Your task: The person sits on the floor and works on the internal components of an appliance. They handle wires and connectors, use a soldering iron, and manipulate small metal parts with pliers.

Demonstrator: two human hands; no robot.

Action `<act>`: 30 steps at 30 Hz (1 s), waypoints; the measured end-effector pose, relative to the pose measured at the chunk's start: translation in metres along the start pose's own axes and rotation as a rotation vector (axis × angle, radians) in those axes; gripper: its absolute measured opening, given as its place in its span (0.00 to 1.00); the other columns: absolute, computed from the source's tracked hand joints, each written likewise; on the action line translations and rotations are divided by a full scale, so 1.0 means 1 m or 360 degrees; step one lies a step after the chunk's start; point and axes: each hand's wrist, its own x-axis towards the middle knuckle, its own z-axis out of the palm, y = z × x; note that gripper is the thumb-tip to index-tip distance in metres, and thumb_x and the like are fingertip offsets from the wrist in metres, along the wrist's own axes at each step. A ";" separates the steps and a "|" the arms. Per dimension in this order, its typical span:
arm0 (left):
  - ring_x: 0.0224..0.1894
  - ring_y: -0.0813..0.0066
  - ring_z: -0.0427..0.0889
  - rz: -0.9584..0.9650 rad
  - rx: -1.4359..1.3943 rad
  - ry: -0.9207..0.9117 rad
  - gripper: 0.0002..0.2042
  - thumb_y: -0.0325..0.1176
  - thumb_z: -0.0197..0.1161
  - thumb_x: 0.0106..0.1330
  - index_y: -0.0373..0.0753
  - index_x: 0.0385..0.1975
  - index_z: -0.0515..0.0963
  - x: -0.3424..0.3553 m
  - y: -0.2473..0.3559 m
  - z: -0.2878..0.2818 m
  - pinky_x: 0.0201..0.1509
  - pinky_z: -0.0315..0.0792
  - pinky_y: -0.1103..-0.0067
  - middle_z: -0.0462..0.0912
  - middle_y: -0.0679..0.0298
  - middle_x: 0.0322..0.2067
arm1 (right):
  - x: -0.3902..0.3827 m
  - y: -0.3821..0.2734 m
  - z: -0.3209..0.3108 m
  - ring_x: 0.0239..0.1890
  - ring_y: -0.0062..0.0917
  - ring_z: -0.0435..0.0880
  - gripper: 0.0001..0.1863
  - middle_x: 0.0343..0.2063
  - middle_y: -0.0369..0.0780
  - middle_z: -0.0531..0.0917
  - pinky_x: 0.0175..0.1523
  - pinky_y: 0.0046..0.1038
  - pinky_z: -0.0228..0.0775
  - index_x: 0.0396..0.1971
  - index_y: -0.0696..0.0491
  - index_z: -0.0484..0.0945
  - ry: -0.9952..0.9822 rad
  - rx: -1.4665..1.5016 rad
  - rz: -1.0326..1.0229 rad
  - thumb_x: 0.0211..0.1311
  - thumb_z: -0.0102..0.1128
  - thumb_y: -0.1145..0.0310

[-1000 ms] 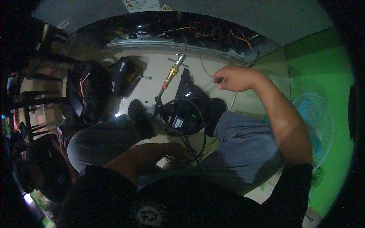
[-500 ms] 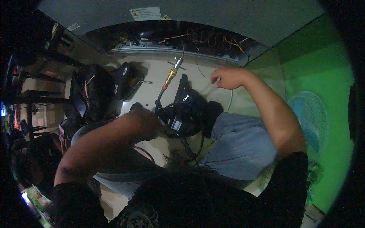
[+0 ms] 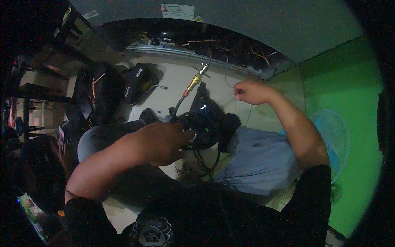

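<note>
Head view, lower middle: a black shirt [image 3: 185, 214] with a pale emblem is seen nearest, and beyond it grey trousers [image 3: 261, 164] are spread to both sides. Just left of centre, the left hand [image 3: 164, 142] is laid, its back upward, over the near left side of a round black device [image 3: 205, 133], which is set between the knees in the middle of the frame; the fingers are bent, but whether the device is gripped cannot be told. From beside that hand a black hose [image 3: 180, 105] is led up to a brass fitting [image 3: 194, 83], joined to a silver valve [image 3: 204, 68] and tilted toward the upper right. Right of centre, the right hand [image 3: 251, 92] is held over the pale floor [image 3: 175, 74] with its fingers curled toward the thumb; whether something thin is pinched cannot be told. At the right, a fan [image 3: 335, 140] is stood near a green wall [image 3: 341, 78]. At the upper left, a black pouch [image 3: 138, 84] is placed. Farthest, across the top, a large grey cabinet [image 3: 255, 20] is seen, and bent pipes [image 3: 257, 54] are dimly shown in its dark opening.
</note>
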 end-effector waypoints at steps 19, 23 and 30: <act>0.48 0.50 0.83 0.0045 0.0377 0.0061 0.26 0.43 0.67 0.62 0.37 0.57 0.72 -0.001 0.000 -0.001 0.48 0.79 0.60 0.79 0.49 0.46 | 0.001 0.006 0.005 0.48 0.43 0.81 0.16 0.43 0.48 0.82 0.52 0.42 0.72 0.40 0.55 0.80 -0.0187 -0.0094 0.0037 0.65 0.61 0.57; 0.48 0.50 0.83 0.0088 0.0398 0.0093 0.26 0.43 0.67 0.63 0.37 0.57 0.72 -0.002 -0.001 -0.001 0.48 0.79 0.60 0.79 0.49 0.47 | 0.001 0.006 0.003 0.48 0.43 0.81 0.15 0.42 0.48 0.82 0.52 0.42 0.72 0.40 0.55 0.80 -0.0072 -0.0057 0.0020 0.65 0.61 0.58; 0.49 0.50 0.83 0.0054 0.0378 0.0092 0.26 0.43 0.67 0.63 0.37 0.57 0.72 -0.002 -0.001 0.000 0.48 0.79 0.60 0.79 0.48 0.47 | -0.003 0.005 -0.009 0.47 0.43 0.81 0.14 0.42 0.48 0.82 0.52 0.42 0.72 0.40 0.55 0.80 0.0024 -0.0169 0.0018 0.65 0.61 0.58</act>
